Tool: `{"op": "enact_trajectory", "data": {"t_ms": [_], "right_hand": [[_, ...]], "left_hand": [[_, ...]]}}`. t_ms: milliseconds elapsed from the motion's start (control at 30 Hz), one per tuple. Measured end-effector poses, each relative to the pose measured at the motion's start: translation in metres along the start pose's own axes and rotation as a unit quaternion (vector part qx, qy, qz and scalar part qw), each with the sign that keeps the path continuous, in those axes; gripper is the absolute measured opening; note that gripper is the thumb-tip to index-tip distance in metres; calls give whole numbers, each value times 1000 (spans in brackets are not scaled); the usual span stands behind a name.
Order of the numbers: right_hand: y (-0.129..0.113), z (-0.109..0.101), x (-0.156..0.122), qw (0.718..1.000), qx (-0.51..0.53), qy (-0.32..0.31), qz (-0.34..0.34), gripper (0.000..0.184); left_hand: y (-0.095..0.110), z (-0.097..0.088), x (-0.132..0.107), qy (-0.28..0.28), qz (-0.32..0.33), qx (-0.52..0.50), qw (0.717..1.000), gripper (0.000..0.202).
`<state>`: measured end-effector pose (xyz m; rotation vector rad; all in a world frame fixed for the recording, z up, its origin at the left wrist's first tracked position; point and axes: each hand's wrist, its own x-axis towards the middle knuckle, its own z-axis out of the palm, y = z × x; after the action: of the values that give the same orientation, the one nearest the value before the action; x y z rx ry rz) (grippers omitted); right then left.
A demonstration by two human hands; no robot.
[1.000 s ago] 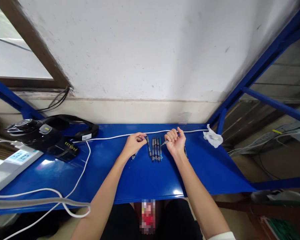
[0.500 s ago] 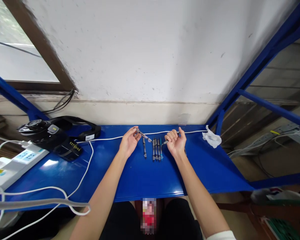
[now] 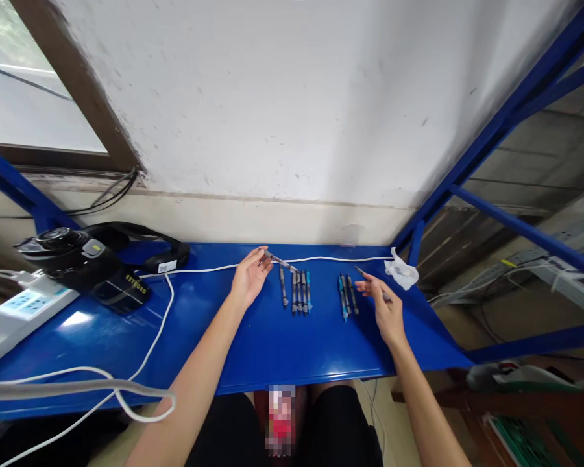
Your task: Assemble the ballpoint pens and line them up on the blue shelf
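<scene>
My left hand [image 3: 251,275] is closed on one end of a clear, dark-tipped pen [image 3: 281,262], held slantwise above the blue table [image 3: 253,350]. Below that pen lies a single grey pen [image 3: 283,287], and beside it a row of several pens [image 3: 299,292] with a blue one at its right end. Farther right, a second group of pens [image 3: 348,296] lies side by side, its leftmost one blue. Just right of this group, my right hand [image 3: 380,301] grips another pen [image 3: 359,269], whose tip points up and left; the palm side is partly hidden.
A black bottle-like object [image 3: 85,266] with a black strap [image 3: 175,250] stands at the left by a white power strip [image 3: 29,311]. White cables [image 3: 165,311] loop across the left side. Crumpled white tissue [image 3: 401,270] lies at the back right, near the blue frame [image 3: 415,243].
My right hand has moved right with its pen, away from the middle row, and the right-hand pen group now shows. My left hand stays nearly in place. The view has shifted slightly.
</scene>
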<state>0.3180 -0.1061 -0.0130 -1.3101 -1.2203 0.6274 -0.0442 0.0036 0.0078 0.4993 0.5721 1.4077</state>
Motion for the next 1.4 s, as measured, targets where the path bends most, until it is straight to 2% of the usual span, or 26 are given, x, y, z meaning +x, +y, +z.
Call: {"op": "enact_trajectory", "data": {"t_ms": [67, 133, 233, 300, 533, 800, 1000, 1100, 1200, 1267, 1400], "right_hand": [[12, -13, -4, 984, -164, -35, -58, 58], [21, -16, -7, 948, -293, -66, -102, 62], [26, -10, -11, 901, -397, -101, -143, 61], [24, -6, -14, 887, -418, -113, -160, 60], [15, -6, -20, 900, -376, -138, -174, 64], [15, -6, -21, 904, -371, -135, -162, 70], [3, -4, -21, 933, -304, -94, -170, 50], [-11, 15, -20, 962, -210, -63, -165, 38], [-30, 51, -16, 975, -121, -68, -172, 40], [-41, 78, -9, 971, -106, -105, -186, 46], [-51, 126, 10, 946, -138, -217, -200, 38]], "left_hand": [[0, 0, 0, 2, -4, -10, 1000, 26], [-1, 0, -1, 3, -5, -12, 1000, 25], [0, 0, -2, 5, -3, -9, 1000, 24], [1, 0, -3, 9, 0, -10, 1000, 24], [4, 1, -4, 30, 4, -28, 999, 23], [0, 1, -5, 11, 1, -10, 1000, 26], [-3, 4, -7, -34, 1, 19, 999, 32], [-7, 6, -9, -63, -1, 52, 997, 35], [-11, 8, -11, -89, -9, 97, 991, 36], [-14, 8, -13, -104, -11, 127, 986, 36], [-15, 7, -14, -112, 11, 157, 981, 32]]}}
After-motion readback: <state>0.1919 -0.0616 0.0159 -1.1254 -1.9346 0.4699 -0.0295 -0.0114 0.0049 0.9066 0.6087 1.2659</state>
